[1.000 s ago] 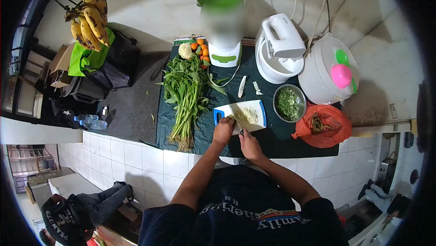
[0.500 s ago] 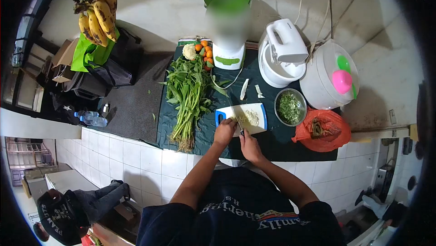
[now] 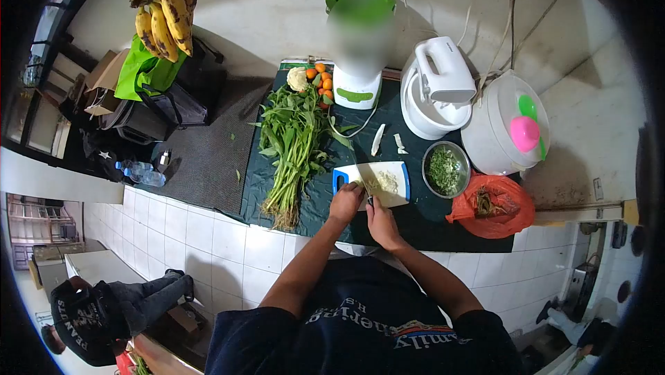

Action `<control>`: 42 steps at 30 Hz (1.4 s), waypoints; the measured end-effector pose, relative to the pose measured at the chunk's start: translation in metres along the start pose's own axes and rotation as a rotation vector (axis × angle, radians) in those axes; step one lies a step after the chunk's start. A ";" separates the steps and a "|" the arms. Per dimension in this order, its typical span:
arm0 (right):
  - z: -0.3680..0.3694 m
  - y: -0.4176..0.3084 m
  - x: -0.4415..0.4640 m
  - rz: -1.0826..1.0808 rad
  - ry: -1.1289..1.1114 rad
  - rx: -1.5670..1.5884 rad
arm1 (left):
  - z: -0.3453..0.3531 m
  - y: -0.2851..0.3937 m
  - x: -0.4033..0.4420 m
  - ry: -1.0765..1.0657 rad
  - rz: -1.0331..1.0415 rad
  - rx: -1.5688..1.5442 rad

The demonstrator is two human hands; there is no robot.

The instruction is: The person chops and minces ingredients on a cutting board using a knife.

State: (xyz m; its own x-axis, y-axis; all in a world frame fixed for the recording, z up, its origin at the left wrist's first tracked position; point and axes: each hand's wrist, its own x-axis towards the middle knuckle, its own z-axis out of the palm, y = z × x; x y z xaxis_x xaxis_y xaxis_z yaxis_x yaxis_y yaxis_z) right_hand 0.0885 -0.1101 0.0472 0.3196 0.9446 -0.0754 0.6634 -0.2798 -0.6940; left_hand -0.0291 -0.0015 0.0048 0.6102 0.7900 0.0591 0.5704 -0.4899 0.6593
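Note:
My right hand (image 3: 381, 222) is closed round the dark handle of a knife (image 3: 359, 164), whose blade points away from me across a white cutting board (image 3: 396, 199) with blue ends. Close beside the blade, my left hand (image 3: 346, 202) presses its fingers together at the board's near left part. What those fingers hold is mostly covered; a small pale bit shows at their tips. Finely chopped pale pieces (image 3: 383, 182) lie on the board to the right of the knife. Just right of the board stands a metal bowl (image 3: 466, 180) with chopped greens (image 3: 443, 169) in it.
Leafy greens with roots (image 3: 291, 146) lie left of the board, with cauliflower (image 3: 297, 78) and orange fruit (image 3: 326, 84) behind. White peelings (image 3: 377, 139) lie beyond the board. A blender (image 3: 357, 87), a stand mixer (image 3: 443, 74) and an orange bag (image 3: 495, 222) surround the space.
The whole view has shifted slightly as my head moved. Both hands stay at the board, the right one still on the knife, with little visible change in their pose.

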 end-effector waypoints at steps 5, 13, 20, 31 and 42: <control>-0.007 -0.004 -0.008 0.104 -0.136 -0.007 | -0.002 0.002 -0.002 -0.004 0.013 0.024; 0.005 0.002 0.011 0.043 -0.034 0.018 | -0.005 0.006 0.001 -0.012 -0.067 -0.013; -0.006 -0.004 -0.015 0.140 -0.163 -0.016 | 0.003 -0.002 0.000 0.001 -0.035 -0.018; -0.002 -0.002 0.003 0.038 -0.047 0.016 | 0.000 0.002 -0.013 -0.005 0.042 0.054; 0.011 0.008 -0.004 0.106 -0.103 -0.019 | 0.004 0.005 -0.014 0.065 0.021 0.033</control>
State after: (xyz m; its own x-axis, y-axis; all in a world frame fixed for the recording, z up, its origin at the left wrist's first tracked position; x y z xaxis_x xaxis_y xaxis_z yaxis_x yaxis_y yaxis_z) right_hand 0.0849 -0.1144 0.0346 0.3185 0.9218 -0.2210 0.6428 -0.3814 -0.6644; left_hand -0.0326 -0.0162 0.0042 0.5861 0.8010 0.1221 0.5763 -0.5181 0.6321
